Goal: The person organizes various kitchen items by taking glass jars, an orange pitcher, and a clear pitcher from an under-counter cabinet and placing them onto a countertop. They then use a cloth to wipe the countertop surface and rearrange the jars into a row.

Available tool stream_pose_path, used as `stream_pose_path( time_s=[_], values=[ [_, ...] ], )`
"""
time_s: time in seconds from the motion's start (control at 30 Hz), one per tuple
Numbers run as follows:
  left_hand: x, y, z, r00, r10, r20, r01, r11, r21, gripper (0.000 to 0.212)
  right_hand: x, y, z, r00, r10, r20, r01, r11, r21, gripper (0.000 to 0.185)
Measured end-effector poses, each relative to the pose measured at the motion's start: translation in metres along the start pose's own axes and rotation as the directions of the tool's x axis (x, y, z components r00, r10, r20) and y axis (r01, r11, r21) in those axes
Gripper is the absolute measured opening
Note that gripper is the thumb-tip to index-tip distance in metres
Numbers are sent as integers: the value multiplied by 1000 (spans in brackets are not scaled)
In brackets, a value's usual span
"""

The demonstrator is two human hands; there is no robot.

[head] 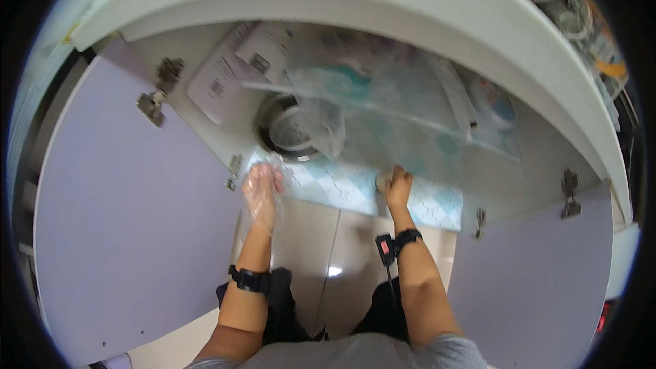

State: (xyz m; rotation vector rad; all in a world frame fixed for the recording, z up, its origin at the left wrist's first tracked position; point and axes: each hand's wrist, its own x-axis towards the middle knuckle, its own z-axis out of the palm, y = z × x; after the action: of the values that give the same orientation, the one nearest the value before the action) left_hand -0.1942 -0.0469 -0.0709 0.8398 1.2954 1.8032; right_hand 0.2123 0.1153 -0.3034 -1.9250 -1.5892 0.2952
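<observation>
Clear thin plastic [279,164] covers my left hand [261,189], which is at the front left of the cabinet's patterned liner [333,184]; whether the fingers grip it is unclear. My right hand [398,187] is at the liner's front edge, its fingers on a small pale roundish object [382,182], partly hidden by the hand. A round metal pot or bowl [264,125] sits behind my left hand, with a pale perforated round piece [289,128] inside. A crumpled clear plastic bag [328,125] overlaps its right side.
Two lilac cabinet doors [133,205] [538,277] stand open at either side, with metal hinges [161,89]. Behind the pot lean printed packages [220,82]. Large translucent plastic sheets or bags [400,97] fill the cabinet's back. The pale counter edge [328,2] curves overhead.
</observation>
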Motion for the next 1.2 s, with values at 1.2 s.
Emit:
stream_pose_path(
  time_s=[1.2],
  values=[
    [-22, -4, 83, 663, -599, 449, 540, 798, 267, 66, -98, -13, -136, 477, -144, 867, -818, -433, 378, 60]
  ],
)
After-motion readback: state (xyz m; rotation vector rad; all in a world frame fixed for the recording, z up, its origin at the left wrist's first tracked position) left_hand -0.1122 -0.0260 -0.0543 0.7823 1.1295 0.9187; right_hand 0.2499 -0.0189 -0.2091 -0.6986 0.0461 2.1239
